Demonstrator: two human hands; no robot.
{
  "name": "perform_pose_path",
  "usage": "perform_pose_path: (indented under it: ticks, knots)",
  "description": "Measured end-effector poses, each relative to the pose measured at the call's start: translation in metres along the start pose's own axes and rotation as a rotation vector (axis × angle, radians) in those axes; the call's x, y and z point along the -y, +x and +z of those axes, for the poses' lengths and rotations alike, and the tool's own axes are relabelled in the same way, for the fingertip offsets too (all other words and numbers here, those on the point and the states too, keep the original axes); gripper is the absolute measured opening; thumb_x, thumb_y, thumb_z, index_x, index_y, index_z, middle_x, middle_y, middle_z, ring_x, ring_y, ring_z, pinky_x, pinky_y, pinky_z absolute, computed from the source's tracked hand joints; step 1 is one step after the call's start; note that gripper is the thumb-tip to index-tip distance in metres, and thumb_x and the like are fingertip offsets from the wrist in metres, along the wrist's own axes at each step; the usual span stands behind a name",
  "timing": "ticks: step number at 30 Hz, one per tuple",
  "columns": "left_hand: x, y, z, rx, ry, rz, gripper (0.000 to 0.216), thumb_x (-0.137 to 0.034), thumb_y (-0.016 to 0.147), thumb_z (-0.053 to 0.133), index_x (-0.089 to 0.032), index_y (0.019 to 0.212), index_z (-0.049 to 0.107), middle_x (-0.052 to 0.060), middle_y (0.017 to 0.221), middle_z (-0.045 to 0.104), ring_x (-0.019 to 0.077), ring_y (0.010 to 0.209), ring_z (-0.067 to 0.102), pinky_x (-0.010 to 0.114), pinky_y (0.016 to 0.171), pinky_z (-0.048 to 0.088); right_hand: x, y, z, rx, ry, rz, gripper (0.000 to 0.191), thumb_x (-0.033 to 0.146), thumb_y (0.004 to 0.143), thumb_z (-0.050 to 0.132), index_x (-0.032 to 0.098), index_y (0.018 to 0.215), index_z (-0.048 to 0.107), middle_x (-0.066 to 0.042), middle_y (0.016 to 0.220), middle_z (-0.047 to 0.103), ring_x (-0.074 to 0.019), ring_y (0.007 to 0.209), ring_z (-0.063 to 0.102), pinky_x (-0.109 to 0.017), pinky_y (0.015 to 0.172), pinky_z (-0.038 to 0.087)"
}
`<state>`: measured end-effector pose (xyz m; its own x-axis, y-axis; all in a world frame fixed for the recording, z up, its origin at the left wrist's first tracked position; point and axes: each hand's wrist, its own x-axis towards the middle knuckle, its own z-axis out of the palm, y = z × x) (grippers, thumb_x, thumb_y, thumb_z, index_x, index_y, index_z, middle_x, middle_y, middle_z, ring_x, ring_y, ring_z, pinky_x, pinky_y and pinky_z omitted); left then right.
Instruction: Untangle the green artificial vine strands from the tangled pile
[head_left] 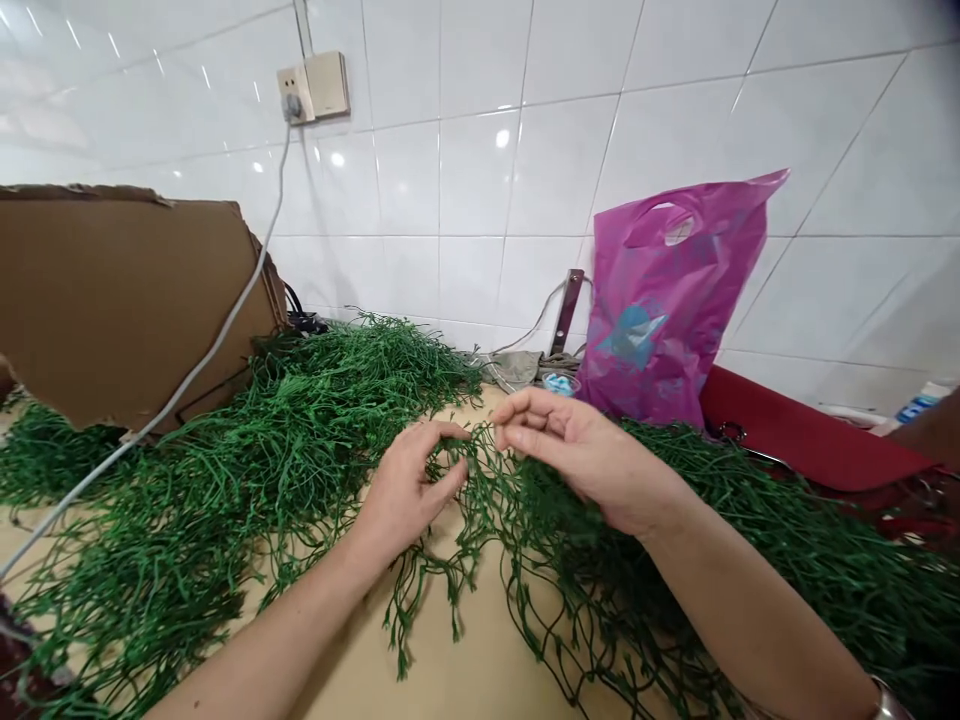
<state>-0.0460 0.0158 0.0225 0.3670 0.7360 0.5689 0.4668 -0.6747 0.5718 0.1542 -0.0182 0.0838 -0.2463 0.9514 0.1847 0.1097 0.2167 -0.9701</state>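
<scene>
Many thin green plastic plant stems with forked tips lie in a tangled heap (315, 430) on the left and in a darker heap (757, 510) on the right. Between them my left hand (412, 480) is curved, its thumb and index finger apart, with loose strands showing in the gap. My right hand (562, 440) faces it, thumb and fingertips pinched on the upper end of a thin green stem (487, 440). Below both hands, more stems hang and spread over the tan tabletop (465, 670). The tips of my left hand's other fingers are hidden.
A torn cardboard box (127, 300) stands at the left, a grey cable (217, 340) running across it to a wall socket (296, 95). A purple plastic bag (667, 310), a small cup of blue-and-white pieces (559, 384) and a red bag (817, 425) sit along the tiled wall.
</scene>
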Motion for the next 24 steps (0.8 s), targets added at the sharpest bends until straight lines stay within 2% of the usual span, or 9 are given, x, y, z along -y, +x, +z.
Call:
perform_pose_path:
  ticks: [2,5,9,13,15,18,19,21,24]
  knots:
    - [0.006,0.001,-0.003,-0.113,-0.014,-0.107,0.013,-0.017,0.087,0.051,-0.022,0.095,0.061,0.002,0.094,0.068,0.0181,0.086,0.062,0.028,0.078,0.046,0.001,0.0,-0.01,-0.111,0.026,0.045,0.015,0.029,0.078,0.067,0.02,0.09,0.062,0.003,0.075,0.061,-0.0106,0.068,0.055,-0.023,0.06,0.043]
    - [0.013,0.003,-0.01,-0.255,0.027,-0.228,0.016,-0.013,0.085,0.044,-0.021,0.077,0.055,-0.002,0.074,0.059,0.0148,0.067,0.053,0.025,0.062,0.037,0.001,0.0,-0.027,-0.207,0.067,0.106,0.02,0.03,0.073,0.07,0.021,0.088,0.062,0.004,0.07,0.057,-0.0092,0.058,0.048,-0.022,0.049,0.034]
    - [0.016,0.007,-0.018,-0.307,0.05,-0.259,0.02,-0.014,0.083,0.043,-0.022,0.072,0.058,-0.003,0.067,0.058,0.0143,0.058,0.048,0.025,0.058,0.032,0.001,0.003,-0.033,-0.313,0.14,0.087,0.024,0.033,0.068,0.074,0.021,0.085,0.06,0.002,0.073,0.06,-0.0114,0.061,0.052,-0.023,0.051,0.04]
    - [0.018,0.013,-0.029,-0.376,0.143,-0.303,0.021,-0.016,0.084,0.046,-0.023,0.072,0.062,-0.003,0.066,0.06,0.0149,0.056,0.048,0.026,0.059,0.034,0.0,0.008,-0.025,-0.336,0.156,0.081,0.024,0.032,0.065,0.076,0.022,0.079,0.058,0.002,0.07,0.061,-0.0109,0.057,0.051,-0.022,0.046,0.037]
    - [0.016,0.014,-0.033,-0.396,0.171,-0.294,0.022,-0.016,0.084,0.046,-0.022,0.074,0.065,0.0,0.075,0.063,0.0168,0.064,0.054,0.027,0.063,0.037,-0.002,0.008,-0.019,-0.324,0.163,0.094,0.025,0.031,0.065,0.078,0.021,0.077,0.06,0.002,0.069,0.062,-0.0107,0.058,0.052,-0.021,0.046,0.037]
    - [-0.001,0.01,-0.029,-0.466,0.189,-0.078,0.021,-0.015,0.083,0.049,-0.02,0.081,0.069,0.008,0.101,0.062,0.0245,0.099,0.057,0.033,0.085,0.042,-0.006,0.009,-0.008,-0.319,0.189,0.1,0.029,0.034,0.064,0.081,0.02,0.08,0.061,0.001,0.072,0.063,-0.0115,0.063,0.056,-0.022,0.051,0.041]
    - [-0.009,0.008,-0.025,-0.465,0.153,-0.014,0.02,-0.016,0.083,0.05,-0.02,0.084,0.069,0.009,0.101,0.06,0.0253,0.102,0.056,0.035,0.089,0.041,-0.008,0.009,-0.003,-0.324,0.2,0.096,0.031,0.035,0.064,0.081,0.02,0.081,0.061,0.001,0.073,0.064,-0.0117,0.064,0.057,-0.022,0.052,0.041]
    - [-0.026,0.002,-0.013,-0.283,-0.092,-0.001,0.017,-0.019,0.088,0.05,-0.019,0.091,0.067,0.006,0.093,0.063,0.0215,0.091,0.059,0.031,0.082,0.044,-0.011,0.01,0.006,-0.331,0.221,0.081,0.035,0.038,0.064,0.082,0.021,0.085,0.06,0.002,0.074,0.063,-0.012,0.066,0.058,-0.023,0.054,0.043]
    - [-0.038,-0.003,0.007,0.047,-0.468,-0.23,0.018,-0.034,0.092,0.055,-0.019,0.096,0.064,0.001,0.078,0.06,0.0157,0.072,0.054,0.026,0.067,0.043,-0.016,0.012,0.019,-0.334,0.232,0.046,0.037,0.041,0.064,0.081,0.022,0.087,0.059,0.002,0.077,0.063,-0.0131,0.073,0.06,-0.024,0.062,0.046]
